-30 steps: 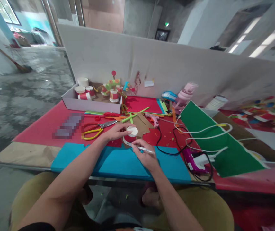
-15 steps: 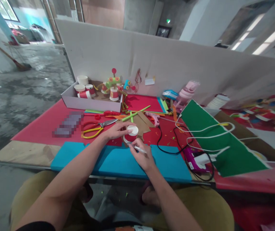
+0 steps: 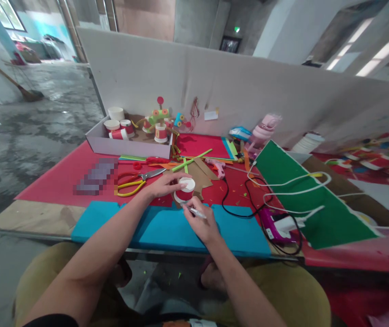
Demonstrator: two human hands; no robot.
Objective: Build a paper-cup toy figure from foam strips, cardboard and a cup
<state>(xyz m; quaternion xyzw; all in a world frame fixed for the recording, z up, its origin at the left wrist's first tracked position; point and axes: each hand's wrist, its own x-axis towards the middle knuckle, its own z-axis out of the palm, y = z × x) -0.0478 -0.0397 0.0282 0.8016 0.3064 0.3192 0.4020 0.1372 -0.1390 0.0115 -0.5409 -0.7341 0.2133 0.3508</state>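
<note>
A small paper cup (image 3: 185, 195) with a red band round its middle stands upside down, its white base upward, near the front of the table. My left hand (image 3: 169, 185) is closed on it from the left, fingertips on the base. In my right hand (image 3: 201, 219) is a slim white pen (image 3: 198, 213), its tip at the cup's lower rim; the exact contact is too small to make out. Beneath and behind the cup lies cut brown cardboard (image 3: 199, 179). Scissors (image 3: 136, 182) with red and yellow handles lie open left of my left hand.
A blue sheet (image 3: 167, 229) covers the table's front edge. A pink glue gun (image 3: 219, 168) with a black cord lies behind my right hand. Right are a purple power strip (image 3: 276, 227) and a green board (image 3: 312, 200). A white box (image 3: 129, 147) of cups stands back left.
The red band on the cup shows more fully now, so the cup seems slightly turned or tilted. Both hands keep almost the same place and grip.
</note>
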